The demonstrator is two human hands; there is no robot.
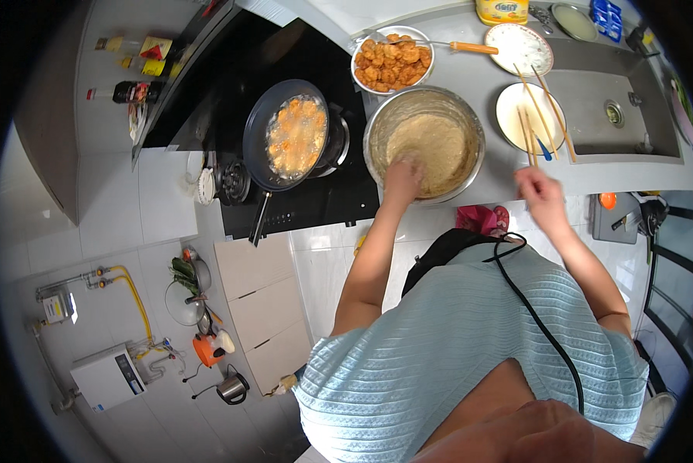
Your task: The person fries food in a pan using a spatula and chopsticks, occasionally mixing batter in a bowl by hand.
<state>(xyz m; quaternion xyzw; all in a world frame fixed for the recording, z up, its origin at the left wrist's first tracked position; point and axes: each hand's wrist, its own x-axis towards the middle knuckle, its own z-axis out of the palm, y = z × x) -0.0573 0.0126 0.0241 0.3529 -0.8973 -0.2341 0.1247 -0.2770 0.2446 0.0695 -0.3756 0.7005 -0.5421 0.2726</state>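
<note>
My left hand (405, 175) reaches into a large stainless steel bowl (477, 153) with thick beige batter (439, 139) inside. Its fingertips are down in the batter, so what they grip is hidden. My right hand (540, 188), loosely curled and blurred, is at the counter's front edge. Just beyond it are the near ends of wooden chopsticks (527, 139) that lie across a white bowl (505, 113); whether it holds them is unclear. To the left, a frying pan (254, 142) on the hob has several golden pieces (297, 136) bubbling in oil.
A white dish (355, 68) of fried pieces (393, 63) stands behind the steel bowl, with an orange-handled utensil (474, 48) across it. A patterned plate (517, 46) and a sink (595, 116) are at the right. The pan's handle (259, 220) juts past the hob's (335, 211) front edge.
</note>
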